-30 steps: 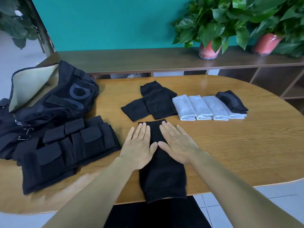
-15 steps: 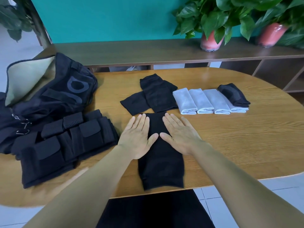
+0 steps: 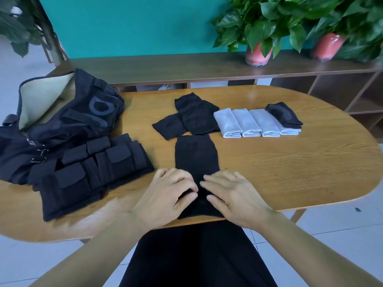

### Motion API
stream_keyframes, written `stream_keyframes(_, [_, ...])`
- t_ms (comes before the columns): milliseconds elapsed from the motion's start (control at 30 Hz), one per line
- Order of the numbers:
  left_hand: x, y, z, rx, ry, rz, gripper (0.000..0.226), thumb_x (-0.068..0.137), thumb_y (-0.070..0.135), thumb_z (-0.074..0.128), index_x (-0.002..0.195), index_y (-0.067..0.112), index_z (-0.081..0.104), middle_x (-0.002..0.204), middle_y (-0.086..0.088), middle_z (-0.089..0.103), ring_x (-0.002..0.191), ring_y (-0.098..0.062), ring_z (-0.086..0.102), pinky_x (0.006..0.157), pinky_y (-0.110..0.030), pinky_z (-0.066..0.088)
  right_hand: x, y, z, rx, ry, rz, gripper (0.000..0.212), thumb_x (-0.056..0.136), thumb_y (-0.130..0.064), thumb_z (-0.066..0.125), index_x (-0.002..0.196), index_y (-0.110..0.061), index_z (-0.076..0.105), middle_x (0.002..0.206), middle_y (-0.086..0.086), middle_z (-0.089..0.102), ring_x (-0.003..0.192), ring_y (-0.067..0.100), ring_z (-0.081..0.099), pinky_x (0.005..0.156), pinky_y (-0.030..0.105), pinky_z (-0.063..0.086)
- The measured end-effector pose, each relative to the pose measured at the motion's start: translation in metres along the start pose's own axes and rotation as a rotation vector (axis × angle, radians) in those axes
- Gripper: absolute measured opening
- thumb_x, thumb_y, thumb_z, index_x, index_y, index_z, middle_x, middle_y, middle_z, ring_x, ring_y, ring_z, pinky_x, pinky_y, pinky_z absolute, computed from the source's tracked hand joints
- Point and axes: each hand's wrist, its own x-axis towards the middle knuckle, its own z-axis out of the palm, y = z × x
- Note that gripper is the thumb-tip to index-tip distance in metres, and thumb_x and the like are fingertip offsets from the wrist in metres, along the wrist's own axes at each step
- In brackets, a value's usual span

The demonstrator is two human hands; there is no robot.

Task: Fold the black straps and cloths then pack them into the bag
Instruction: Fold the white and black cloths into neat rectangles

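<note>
A long black cloth (image 3: 196, 154) lies flat on the wooden table (image 3: 290, 166), running from the middle to the near edge. My left hand (image 3: 165, 195) has its fingers curled and pinches the cloth's near end. My right hand (image 3: 234, 195) rests on the same end with fairly straight fingers. An open black bag (image 3: 68, 112) with a pale lining stands at the left. In front of it lies a black strap piece with pouches (image 3: 93, 172). Two more black cloths (image 3: 192, 117) lie overlapped beyond the long one.
Several folded white cloths (image 3: 246, 122) sit in a row at the right, with a folded black cloth (image 3: 283, 114) on the last one. Behind the table runs a low wooden shelf (image 3: 186, 67) with two potted plants (image 3: 258, 54) (image 3: 327, 48).
Both hands slid back from the cloth's middle to its near end. They lay flat before; now the left fingers have curled onto the cloth.
</note>
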Motion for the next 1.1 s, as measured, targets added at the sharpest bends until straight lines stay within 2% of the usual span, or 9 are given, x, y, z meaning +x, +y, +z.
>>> stream_keyframes(100, [-0.014, 0.005, 0.0, -0.006, -0.096, -0.014, 0.032, 0.089, 0.061, 0.048, 0.097, 0.035, 0.066, 0.102, 0.022, 0.057, 0.096, 0.006, 0.045, 0.097, -0.032, 0.026, -0.016, -0.008, 0.0, 0.06, -0.035, 0.035, 0.036, 0.094, -0.042, 0.045, 0.104, -0.022, 0.073, 0.116, -0.004, 0.068, 0.103, 0.015, 0.062, 0.081, 0.035, 0.054])
stream_keyframes(233, [-0.026, 0.009, -0.003, 0.007, -0.22, -0.088, 0.062, 0.065, 0.083, 0.053, 0.107, 0.038, 0.062, 0.111, 0.023, 0.051, 0.104, 0.004, 0.042, 0.102, -0.027, 0.015, -0.026, -0.015, -0.002, -0.015, -0.156, 0.042, 0.056, 0.08, -0.064, 0.051, 0.108, -0.021, 0.072, 0.121, -0.002, 0.066, 0.109, 0.015, 0.062, 0.087, 0.031, 0.052])
stream_keyframes(400, [-0.027, 0.017, -0.005, 0.074, -0.206, -0.07, 0.04, 0.068, 0.068, 0.056, 0.094, 0.039, 0.063, 0.1, 0.022, 0.058, 0.091, 0.002, 0.051, 0.099, -0.025, 0.018, -0.031, -0.014, -0.01, -0.047, -0.177, -0.006, 0.044, 0.066, -0.048, 0.07, 0.103, -0.025, 0.073, 0.118, -0.006, 0.068, 0.104, 0.011, 0.063, 0.083, 0.028, 0.054])
stream_keyframes(500, [-0.025, 0.019, -0.013, -0.054, -0.177, -0.14, 0.03, 0.077, 0.06, 0.054, 0.092, 0.036, 0.066, 0.096, 0.024, 0.062, 0.091, 0.004, 0.054, 0.101, -0.025, 0.021, -0.027, -0.018, -0.02, 0.077, -0.169, 0.101, 0.035, 0.078, -0.041, 0.063, 0.108, -0.027, 0.072, 0.12, -0.012, 0.067, 0.106, 0.006, 0.06, 0.087, 0.026, 0.051])
stream_keyframes(600, [-0.023, 0.021, -0.018, -0.259, -0.156, -0.316, 0.014, 0.088, 0.042, 0.063, 0.089, 0.03, 0.069, 0.079, 0.019, 0.066, 0.08, 0.0, 0.06, 0.081, -0.018, 0.04, -0.021, -0.019, -0.029, 0.266, -0.181, 0.315, 0.02, 0.089, -0.035, 0.059, 0.107, -0.035, 0.069, 0.089, -0.018, 0.068, 0.08, 0.002, 0.057, 0.072, 0.02, 0.046])
stream_keyframes(733, [-0.017, 0.021, -0.016, -0.37, -0.052, -0.544, 0.038, 0.091, 0.04, 0.06, 0.064, 0.015, 0.052, 0.057, 0.0, 0.054, 0.059, -0.014, 0.052, 0.059, -0.034, 0.042, -0.007, -0.017, -0.022, 0.468, -0.066, 0.597, 0.014, 0.088, -0.033, 0.061, 0.084, -0.022, 0.069, 0.062, -0.003, 0.059, 0.058, 0.01, 0.052, 0.061, 0.031, 0.047])
stream_keyframes(833, [-0.008, 0.021, -0.011, -0.344, -0.04, -0.645, 0.044, 0.092, 0.041, 0.058, 0.059, 0.016, 0.042, 0.052, 0.005, 0.04, 0.053, -0.011, 0.039, 0.055, -0.03, 0.034, 0.004, -0.015, -0.016, 0.52, -0.005, 0.749, 0.027, 0.087, -0.03, 0.063, 0.074, -0.006, 0.06, 0.062, 0.003, 0.06, 0.061, 0.021, 0.057, 0.063, 0.038, 0.05])
stream_keyframes(933, [-0.001, 0.022, -0.008, -0.285, -0.041, -0.711, 0.045, 0.093, 0.041, 0.057, 0.06, 0.015, 0.042, 0.053, 0.004, 0.039, 0.053, -0.012, 0.039, 0.055, -0.031, 0.033, 0.011, -0.018, -0.016, 0.505, 0.023, 0.831, 0.019, 0.088, -0.028, 0.064, 0.086, -0.011, 0.069, 0.086, 0.006, 0.072, 0.089, 0.022, 0.067, 0.079, 0.04, 0.056])
stream_keyframes(1100, [0.009, 0.026, -0.007, -0.168, -0.056, -0.777, 0.032, 0.094, 0.043, 0.057, 0.072, 0.02, 0.061, 0.057, 0.008, 0.051, 0.059, -0.012, 0.052, 0.056, -0.028, 0.041, 0.017, -0.02, -0.015, 0.475, 0.032, 0.901, 0.013, 0.09, -0.026, 0.064, 0.094, -0.015, 0.07, 0.088, 0.0, 0.071, 0.089, 0.018, 0.067, 0.078, 0.036, 0.057])
